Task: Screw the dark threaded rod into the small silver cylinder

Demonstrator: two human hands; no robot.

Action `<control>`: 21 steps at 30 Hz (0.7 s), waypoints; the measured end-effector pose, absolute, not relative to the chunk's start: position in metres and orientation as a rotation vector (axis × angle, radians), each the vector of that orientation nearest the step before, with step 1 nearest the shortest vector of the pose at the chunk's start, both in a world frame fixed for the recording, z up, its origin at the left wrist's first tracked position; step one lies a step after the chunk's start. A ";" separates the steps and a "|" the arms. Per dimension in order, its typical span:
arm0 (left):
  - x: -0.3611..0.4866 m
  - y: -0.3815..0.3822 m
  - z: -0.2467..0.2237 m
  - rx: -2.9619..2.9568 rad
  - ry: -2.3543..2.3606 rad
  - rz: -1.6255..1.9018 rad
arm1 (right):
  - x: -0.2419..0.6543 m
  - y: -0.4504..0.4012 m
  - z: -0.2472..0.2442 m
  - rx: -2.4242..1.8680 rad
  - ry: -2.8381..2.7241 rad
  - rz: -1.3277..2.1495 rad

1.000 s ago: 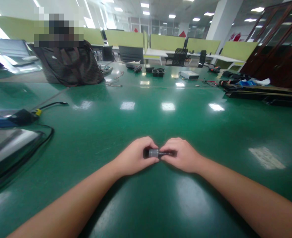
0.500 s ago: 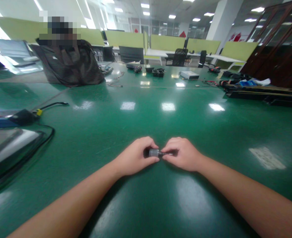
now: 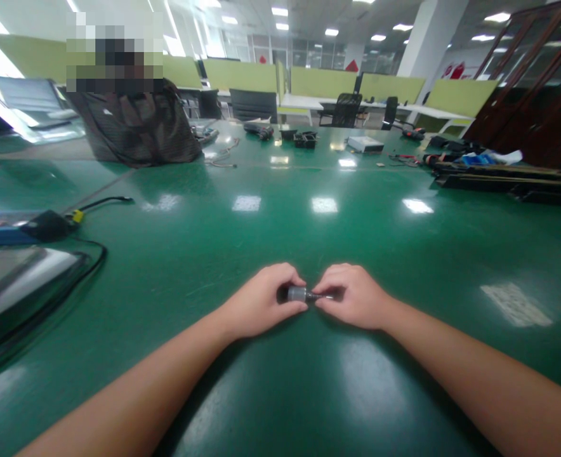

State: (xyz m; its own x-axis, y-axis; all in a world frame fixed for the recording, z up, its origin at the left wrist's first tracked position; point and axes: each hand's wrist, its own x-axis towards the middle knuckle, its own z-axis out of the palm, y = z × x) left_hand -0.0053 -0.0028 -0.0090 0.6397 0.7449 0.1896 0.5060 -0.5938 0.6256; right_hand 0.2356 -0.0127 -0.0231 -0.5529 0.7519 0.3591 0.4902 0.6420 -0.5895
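A small grey cylinder [image 3: 298,294] with a thin dark shaft [image 3: 315,296] on its right end lies level between my hands, low over the green table [image 3: 280,235]. Thumb and fingers of my left hand [image 3: 265,301] close round the cylinder from the left. From the right, my right hand [image 3: 354,297] pinches the thin shaft between thumb and fingertips. The fingertips of the two hands are a short gap apart. The cylinder's left end is in shadow inside my left hand.
At the left lie a blue case [image 3: 4,228], a glossy flat device [image 3: 18,279] and a black cable [image 3: 100,257]. A large dark bag [image 3: 138,130] stands behind. Farther back are a silver box [image 3: 365,145] and black trays [image 3: 509,181].
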 end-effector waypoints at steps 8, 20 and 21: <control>-0.005 -0.002 -0.008 2.331 0.975 0.582 | 0.234 -0.014 -0.022 -1.000 -2.275 0.571; -0.005 -0.002 -0.008 2.330 0.971 0.594 | 0.236 -0.015 -0.021 -1.058 -2.286 0.549; -0.005 -0.003 -0.008 2.331 0.970 0.587 | 0.236 -0.015 -0.020 -1.060 -2.294 0.556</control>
State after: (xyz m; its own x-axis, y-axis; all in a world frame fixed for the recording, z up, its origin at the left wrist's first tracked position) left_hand -0.0047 -0.0025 -0.0078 0.6456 0.7417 0.1818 0.5052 -0.5934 0.6266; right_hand 0.2360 -0.0153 -0.0199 -0.5403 0.7849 0.3034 0.5588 0.6042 -0.5681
